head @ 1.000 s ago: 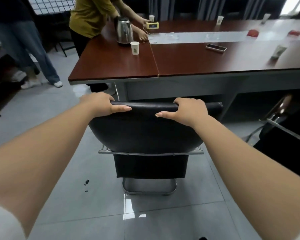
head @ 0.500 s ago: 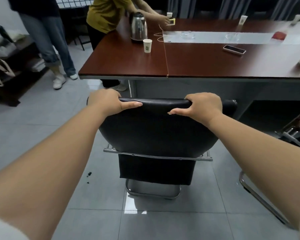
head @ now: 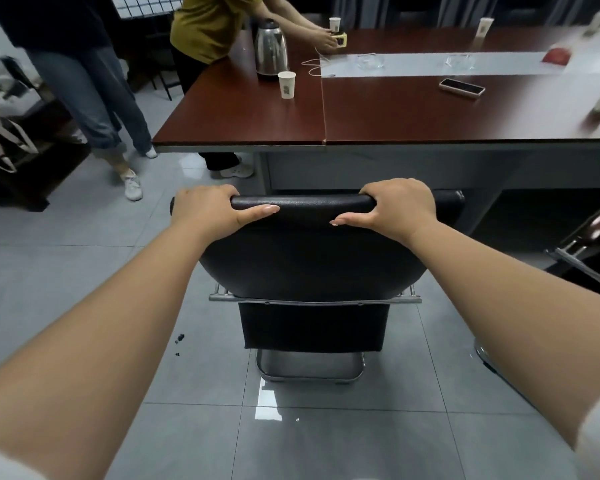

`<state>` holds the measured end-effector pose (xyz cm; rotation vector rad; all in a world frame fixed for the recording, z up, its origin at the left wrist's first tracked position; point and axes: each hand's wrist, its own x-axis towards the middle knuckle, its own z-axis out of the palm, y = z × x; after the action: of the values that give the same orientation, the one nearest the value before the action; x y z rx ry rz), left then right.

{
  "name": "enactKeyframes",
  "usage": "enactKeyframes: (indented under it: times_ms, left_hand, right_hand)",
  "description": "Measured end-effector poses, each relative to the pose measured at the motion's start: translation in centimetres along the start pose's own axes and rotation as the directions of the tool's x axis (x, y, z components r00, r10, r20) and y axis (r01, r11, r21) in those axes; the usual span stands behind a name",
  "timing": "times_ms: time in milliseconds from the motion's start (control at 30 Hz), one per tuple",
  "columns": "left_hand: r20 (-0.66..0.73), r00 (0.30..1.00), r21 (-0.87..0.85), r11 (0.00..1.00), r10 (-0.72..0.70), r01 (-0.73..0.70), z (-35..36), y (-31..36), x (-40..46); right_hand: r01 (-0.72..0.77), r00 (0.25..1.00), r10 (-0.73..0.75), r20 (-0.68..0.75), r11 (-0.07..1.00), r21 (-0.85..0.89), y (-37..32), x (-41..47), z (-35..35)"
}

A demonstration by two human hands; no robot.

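Gripped at the top edge of the backrest: black chair [head: 309,258], with left hand [head: 208,211] near the left end and right hand [head: 400,207] near the right end. On each hand, fingers curled over the far side of the edge and thumb laid along the near face, with a bare stretch of padding between the two thumbs.

Standing upright on the grey tiled floor [head: 66,271] on a chrome sled frame, backrest toward the camera, close to the near edge of the worktop [head: 243,123] and roughly in line with the seam between its two dark red panels.

On the worktop, well apart from the chair: steel kettle [head: 271,50], paper cup [head: 287,84] just beside it, phone [head: 462,88] lying flat further right.

At the far left corner of the worktop: a person in a mustard top [head: 208,26], hands at a small yellow object. To the left, on the floor: a second person in jeans [head: 94,91].
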<state>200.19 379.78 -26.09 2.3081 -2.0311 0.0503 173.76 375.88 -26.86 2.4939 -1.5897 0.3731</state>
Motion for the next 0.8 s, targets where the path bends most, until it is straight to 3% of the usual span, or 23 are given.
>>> enactKeyframes:
  times_ms: [100,333,433,500,567,800]
  left_hand:
    - [-0.078,0.997,-0.058,0.998,-0.002,-0.002,0.1,0.3,-0.8]
    - [-0.053,0.995,-0.316,0.947,-0.08,0.06,-0.1,2.5,-2.7]
    - [-0.095,0.995,-0.507,0.862,-0.037,-0.016,-0.3,3.5,-4.0]
    - [-0.149,0.988,-0.674,0.735,-0.039,-0.073,-0.6,4.4,-5.0]
    - [-0.174,0.984,-0.778,0.618,-0.043,-0.111,-0.8,5.3,-6.1]
    - [-0.076,0.995,-0.902,0.42,0.069,-0.098,-1.2,9.3,-6.8]
  right_hand:
    - [-0.014,0.999,0.012,0.042,0.999,0.029,-0.1,0.2,-0.2]
    - [-0.022,1.0,0.021,0.016,0.999,0.042,-0.7,-1.3,-0.7]
    - [-0.048,0.999,0.045,0.025,0.991,0.123,-1.0,-2.5,-1.0]
    - [-0.093,0.996,0.093,0.013,0.962,0.255,-1.5,-3.6,-1.1]
    - [-0.135,0.987,0.159,-0.024,0.899,0.416,-2.1,-4.7,-1.2]
    - [-0.271,0.881,0.472,-0.026,0.549,0.79,-3.6,-8.5,-1.8]
